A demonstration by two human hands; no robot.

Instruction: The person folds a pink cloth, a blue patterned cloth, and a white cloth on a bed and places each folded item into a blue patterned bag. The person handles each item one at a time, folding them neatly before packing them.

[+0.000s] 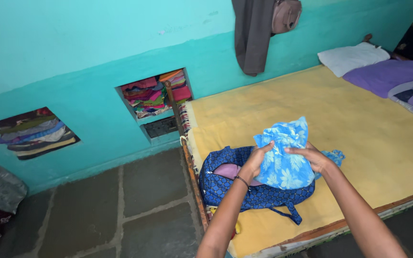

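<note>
A soft light-blue cloth with white flower prints [283,157] is held up over the bed, near the middle of the picture. It is gripped by both hands. The left hand [255,161] is closed on the cloth's left edge at 9 o'clock, and a thin dark bangle [241,180] is worn on that wrist. The right hand [313,157] is closed on the cloth's right edge at 3 o'clock.

Just under the cloth, at 6 o'clock, a dark-blue patterned fabric bag [225,184] is seen lying open on the bed, and something light purple is tucked inside it. The bag is laid on a yellow bed sheet [359,119], close to the bed's near corner.

At 2 o'clock, far up the bed, a white pillow [352,57] and a purple pillow [388,76] are placed side by side. At 12 o'clock, a grey garment [252,38] is hung on the turquoise wall [72,48]. At 10 o'clock, folded bright clothes [154,93] are stacked in a wall nook. More folded clothes [34,134] are kept in a second nook at 9 o'clock. A grey stone floor [120,210] is seen at 8 o'clock.
</note>
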